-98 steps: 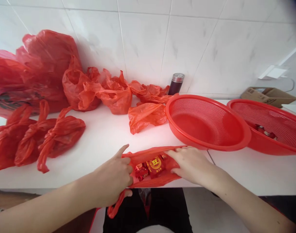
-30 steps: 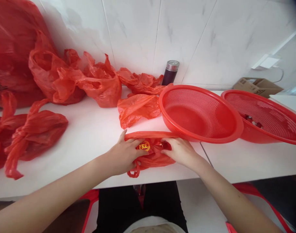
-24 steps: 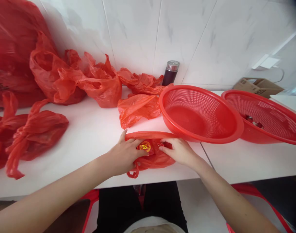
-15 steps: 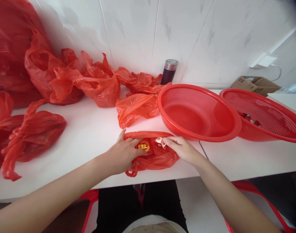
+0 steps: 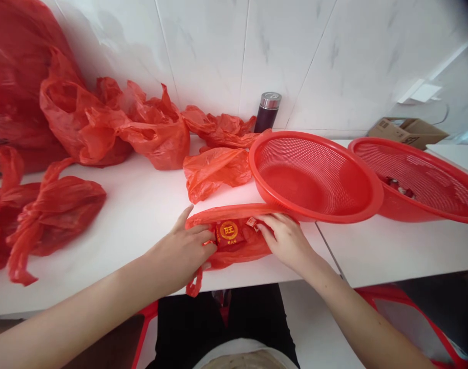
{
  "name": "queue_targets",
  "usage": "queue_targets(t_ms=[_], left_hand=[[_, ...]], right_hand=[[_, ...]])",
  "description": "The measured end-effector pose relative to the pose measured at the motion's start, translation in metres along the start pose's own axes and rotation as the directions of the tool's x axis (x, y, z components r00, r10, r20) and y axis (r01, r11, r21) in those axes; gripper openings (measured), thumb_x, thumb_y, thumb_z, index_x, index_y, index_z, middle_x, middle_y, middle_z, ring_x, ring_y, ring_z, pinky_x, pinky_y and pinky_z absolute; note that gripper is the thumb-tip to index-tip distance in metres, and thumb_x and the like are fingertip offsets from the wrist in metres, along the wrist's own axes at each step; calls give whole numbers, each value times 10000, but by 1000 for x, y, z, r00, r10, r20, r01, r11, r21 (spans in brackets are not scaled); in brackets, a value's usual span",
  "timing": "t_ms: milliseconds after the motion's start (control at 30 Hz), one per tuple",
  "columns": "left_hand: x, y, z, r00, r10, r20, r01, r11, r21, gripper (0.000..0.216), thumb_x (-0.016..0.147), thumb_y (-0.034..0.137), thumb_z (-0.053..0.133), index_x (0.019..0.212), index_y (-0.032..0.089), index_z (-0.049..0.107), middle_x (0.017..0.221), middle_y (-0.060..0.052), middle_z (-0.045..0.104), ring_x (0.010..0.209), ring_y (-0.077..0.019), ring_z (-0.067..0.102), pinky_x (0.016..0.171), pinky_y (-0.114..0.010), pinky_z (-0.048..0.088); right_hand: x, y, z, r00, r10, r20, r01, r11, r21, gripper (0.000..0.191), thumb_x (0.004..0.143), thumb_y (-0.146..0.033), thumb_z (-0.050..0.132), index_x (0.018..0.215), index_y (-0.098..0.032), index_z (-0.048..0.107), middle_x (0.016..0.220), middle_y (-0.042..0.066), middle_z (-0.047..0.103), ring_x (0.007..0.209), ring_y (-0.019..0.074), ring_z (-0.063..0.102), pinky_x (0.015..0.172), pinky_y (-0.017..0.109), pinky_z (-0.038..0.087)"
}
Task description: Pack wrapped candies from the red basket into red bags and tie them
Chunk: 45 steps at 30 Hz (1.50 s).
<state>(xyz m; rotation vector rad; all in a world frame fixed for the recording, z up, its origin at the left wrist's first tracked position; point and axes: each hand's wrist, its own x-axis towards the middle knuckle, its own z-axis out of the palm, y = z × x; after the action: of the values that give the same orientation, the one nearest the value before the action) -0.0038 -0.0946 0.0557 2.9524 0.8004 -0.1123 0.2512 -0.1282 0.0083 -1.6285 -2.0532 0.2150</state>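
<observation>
In front of me on the table lies a red plastic bag, its mouth spread wide. A dark red packet with a round gold emblem and gold print shows inside it. My left hand grips the bag's left side, fingers curled into the mouth; one looped handle hangs by its wrist over the table edge. My right hand reaches into the right side of the bag. At its fingertips is a small white-and-red wrapped piece, apparently a sweet. The palm hides part of the bag's right end.
A red mesh basket stands just beyond my right hand, and a second basket holds a few small wrapped pieces. Filled red bags crowd the left. Behind are a loose bag, a dark flask and a cardboard box.
My left hand has shifted left, pulling the bag mouth wider and uncovering the gold emblem packet. My right hand has moved slightly right and deeper over the bag, the small wrapped piece still at its fingertips.
</observation>
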Motion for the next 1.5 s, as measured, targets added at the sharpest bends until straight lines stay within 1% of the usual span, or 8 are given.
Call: queue_targets(t_ms=[233, 400, 633, 800, 900, 1067, 1367, 1500], left_hand=[[-8, -5, 10, 1000, -2, -25, 2, 1000, -5, 227, 769, 201, 665, 970, 303, 692, 929, -13, 668, 973, -223, 605, 1123, -569, 14], [-11, -4, 6, 995, -75, 60, 77, 996, -33, 239, 804, 224, 640, 1019, 316, 684, 980, -22, 678, 1001, -235, 603, 1101, -618, 22], [-13, -5, 3, 990, -78, 121, 80, 997, -10, 343, 825, 159, 589, 1137, 293, 638, 1008, -51, 690, 1041, -255, 600, 1090, -640, 29], [-10, -6, 9, 989, -101, 112, 97, 995, 36, 504, 837, 210, 586, 1334, 192, 500, 1328, -136, 571, 1199, -287, 526, 1108, -612, 49], [-10, -7, 12, 983, -120, 140, 112, 992, 65, 560, 814, 228, 620, 1353, 164, 480, 1389, -152, 517, 1244, -310, 488, 1102, -625, 57], [-13, -11, 13, 982, -146, 115, 136, 986, 92, 544, 816, 217, 626, 1344, 205, 493, 1357, -149, 547, 1237, -303, 498, 1102, -622, 65], [-13, -15, 11, 980, -147, 132, 141, 989, 56, 593, 738, 159, 653, 1313, 192, 512, 1329, -147, 569, 1197, -298, 531, 1107, -609, 98], [-15, -19, 9, 976, -183, 120, 179, 983, 41, 556, 726, 109, 635, 1268, 187, 541, 1289, -140, 596, 1163, -293, 563, 1102, -567, 178]], right_hand=[[17, -30, 23, 943, -251, 219, 242, 968, 68, 650, 764, -273, 718, 1357, -231, 455, 1356, 99, 491, 1246, 276, 439, 1025, 438, 371], [31, -22, 19, 939, -132, 317, 127, 991, 34, 509, 785, -226, 655, 1273, -208, 511, 1183, 94, 604, 1043, 264, 577, 852, 372, 472], [20, -22, 0, 949, -83, 304, 98, 995, -33, 465, 838, -138, 538, 1293, -235, 524, 1192, 85, 612, 1047, 252, 588, 854, 357, 464], [15, -49, 26, 962, -153, 227, 162, 987, -20, 210, 838, -313, 651, 1011, -195, 665, 1124, 88, 613, 1072, 269, 543, 937, 421, 404], [15, -57, 43, 977, -120, 179, 127, 991, -29, 293, 790, -402, 707, 957, -165, 668, 1078, 106, 614, 1072, 296, 521, 952, 460, 374], [11, -56, 49, 976, -140, 168, 141, 990, 3, 62, 850, -240, 634, 864, -201, 680, 1087, 70, 602, 1044, 254, 525, 940, 426, 358], [13, -64, 58, 989, -110, 96, 109, 994, 17, 364, 802, -429, 695, 1071, -190, 644, 1140, 83, 599, 1095, 298, 514, 962, 460, 337], [13, -69, 63, 981, -142, 129, 138, 990, 41, 252, 815, -363, 685, 1015, -211, 667, 1144, 78, 592, 1077, 290, 515, 936, 456, 354]])
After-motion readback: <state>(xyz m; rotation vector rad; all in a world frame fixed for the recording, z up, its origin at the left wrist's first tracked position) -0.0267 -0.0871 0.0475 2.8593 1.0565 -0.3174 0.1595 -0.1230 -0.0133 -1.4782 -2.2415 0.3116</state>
